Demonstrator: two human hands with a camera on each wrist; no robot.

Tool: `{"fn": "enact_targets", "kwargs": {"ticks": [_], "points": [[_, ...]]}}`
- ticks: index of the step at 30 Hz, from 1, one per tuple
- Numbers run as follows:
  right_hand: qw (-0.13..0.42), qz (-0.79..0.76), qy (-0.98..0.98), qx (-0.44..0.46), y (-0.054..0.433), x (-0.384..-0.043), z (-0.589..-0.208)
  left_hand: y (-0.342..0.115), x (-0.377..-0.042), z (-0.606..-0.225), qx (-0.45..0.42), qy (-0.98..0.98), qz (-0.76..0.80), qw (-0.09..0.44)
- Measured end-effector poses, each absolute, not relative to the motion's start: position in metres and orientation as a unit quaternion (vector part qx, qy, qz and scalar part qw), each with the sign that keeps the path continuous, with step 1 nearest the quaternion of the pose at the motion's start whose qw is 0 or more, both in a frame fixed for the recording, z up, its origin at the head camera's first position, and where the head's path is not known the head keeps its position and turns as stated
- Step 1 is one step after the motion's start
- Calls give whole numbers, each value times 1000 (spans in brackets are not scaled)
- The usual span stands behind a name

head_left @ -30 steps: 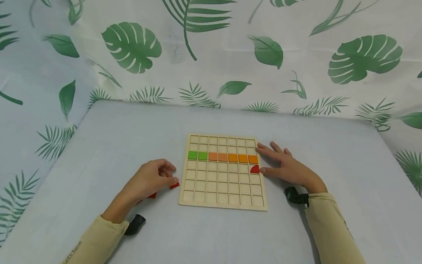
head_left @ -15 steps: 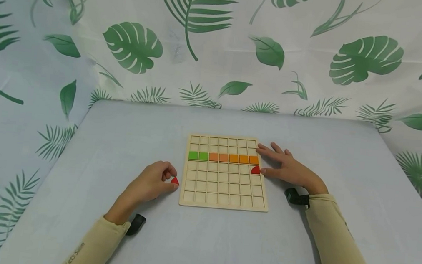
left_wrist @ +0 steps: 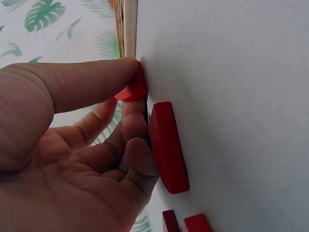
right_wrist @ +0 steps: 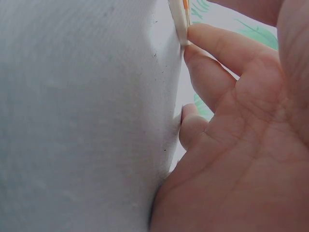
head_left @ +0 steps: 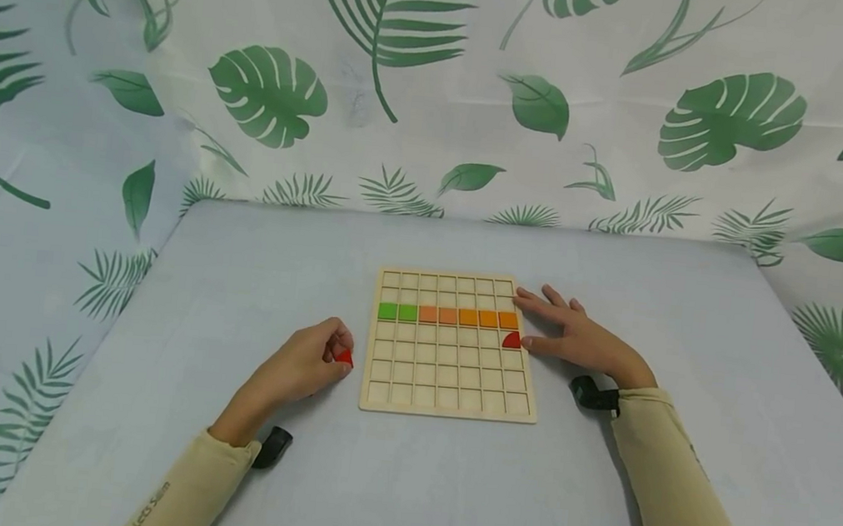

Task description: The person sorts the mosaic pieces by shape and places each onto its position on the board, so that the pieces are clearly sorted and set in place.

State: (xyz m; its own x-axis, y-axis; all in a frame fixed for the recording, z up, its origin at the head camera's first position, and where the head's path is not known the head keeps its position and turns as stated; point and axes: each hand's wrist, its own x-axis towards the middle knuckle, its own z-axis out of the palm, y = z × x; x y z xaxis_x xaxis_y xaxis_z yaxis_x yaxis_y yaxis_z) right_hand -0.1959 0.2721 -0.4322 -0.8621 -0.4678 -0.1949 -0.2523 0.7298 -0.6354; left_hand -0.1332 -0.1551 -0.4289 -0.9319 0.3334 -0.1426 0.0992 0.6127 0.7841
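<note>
Pinching a small red piece (head_left: 344, 358) between thumb and finger, the left hand (head_left: 300, 361) is just left of the gridded board (head_left: 426, 354); half a second earlier the piece showed at the fingertips, nearer the board, and now it sits farther back between them. More red blocks (left_wrist: 168, 147) lie on the cloth beneath that hand. Spread as before, the right hand (head_left: 579, 337) touches the board's right edge, near the unmoved red quarter-round (head_left: 512, 340).
</note>
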Motion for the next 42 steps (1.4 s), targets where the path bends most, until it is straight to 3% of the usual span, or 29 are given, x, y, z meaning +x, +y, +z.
{"fn": "enact_targets", "kwargs": {"ticks": [18, 30, 42], "points": [[176, -312, 913, -196, 273, -196, -434, -161, -137, -429, 67, 875, 467, 106], [176, -317, 910, -203, 274, -197, -430, -153, -138, -417, 16, 833, 537, 133], [179, -322, 909, -192, 275, -197, -433, -133, -146, -405, 37, 802, 582, 129]]}}
